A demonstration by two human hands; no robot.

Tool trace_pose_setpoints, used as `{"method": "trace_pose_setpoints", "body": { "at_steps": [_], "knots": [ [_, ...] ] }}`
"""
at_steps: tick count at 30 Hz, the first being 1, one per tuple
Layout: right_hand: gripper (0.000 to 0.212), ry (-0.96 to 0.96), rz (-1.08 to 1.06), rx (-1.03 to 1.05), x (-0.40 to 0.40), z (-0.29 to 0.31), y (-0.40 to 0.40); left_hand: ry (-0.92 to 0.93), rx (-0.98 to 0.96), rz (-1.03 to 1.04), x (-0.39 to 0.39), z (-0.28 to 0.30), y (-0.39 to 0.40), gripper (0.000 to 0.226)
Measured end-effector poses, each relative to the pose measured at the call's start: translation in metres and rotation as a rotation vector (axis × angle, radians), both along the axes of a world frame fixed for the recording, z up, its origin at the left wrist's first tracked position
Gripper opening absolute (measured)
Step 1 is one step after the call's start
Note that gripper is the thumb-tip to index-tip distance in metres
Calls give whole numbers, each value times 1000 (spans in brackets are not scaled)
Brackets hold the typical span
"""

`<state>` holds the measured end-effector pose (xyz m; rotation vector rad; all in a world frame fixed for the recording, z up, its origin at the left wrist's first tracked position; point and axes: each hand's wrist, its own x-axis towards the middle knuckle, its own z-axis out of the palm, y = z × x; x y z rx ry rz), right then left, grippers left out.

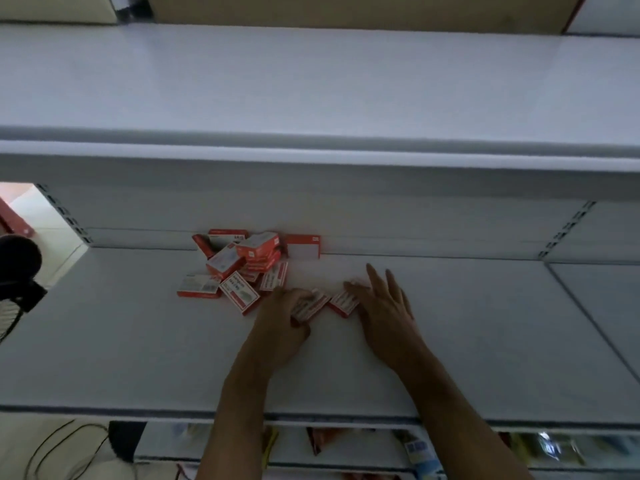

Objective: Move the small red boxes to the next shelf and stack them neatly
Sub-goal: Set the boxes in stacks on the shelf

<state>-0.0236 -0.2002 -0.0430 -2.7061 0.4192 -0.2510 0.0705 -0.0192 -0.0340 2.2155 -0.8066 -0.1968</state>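
Head view: your left hand (284,315) curls round one small red box (309,304) — red edges, white printed top. Just beside it, your right hand (384,306) lies with fingers straight, touching a second red box (344,302). Both boxes sit on the white shelf (138,341). Farther back — a messy pile of red boxes (242,261) sits against the back wall.

White metal shelf (138,341), wide and flat. Loose heap of small red boxes (242,261) at 11 o'clock, against the back panel. Two more red boxes (325,303) lie flat just right of the heap, near centre.
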Motion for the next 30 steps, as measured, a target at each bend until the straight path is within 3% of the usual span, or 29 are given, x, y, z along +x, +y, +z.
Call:
{"method": "trace_pose_setpoints", "body": {
  "at_steps": [4,7,12,18,22,25,30],
  "knots": [
    [40,-12,-89,-17,-29,1,3,72,10,-145,4,2,16,49],
    [40,-115,-116,9,-29,2,-1,138,-28,-122,-5,0,18,53],
    [50,-51,-48,83,-17,6,-13,-15,203,22,-25,3,-4,102],
    [43,-112,-255,-32,-32,3,-17,-71,224,215,-52,6,-32,77],
    [40,-131,-360,-32,-49,0,-25,53,126,-39,-35,4,-23,70],
    [42,-153,-323,54,-57,-3,-33,191,6,-214,-33,1,-12,75],
    [45,-181,-230,121,-67,-2,-42,27,-98,-110,-42,-3,-16,61]
  ]
}}
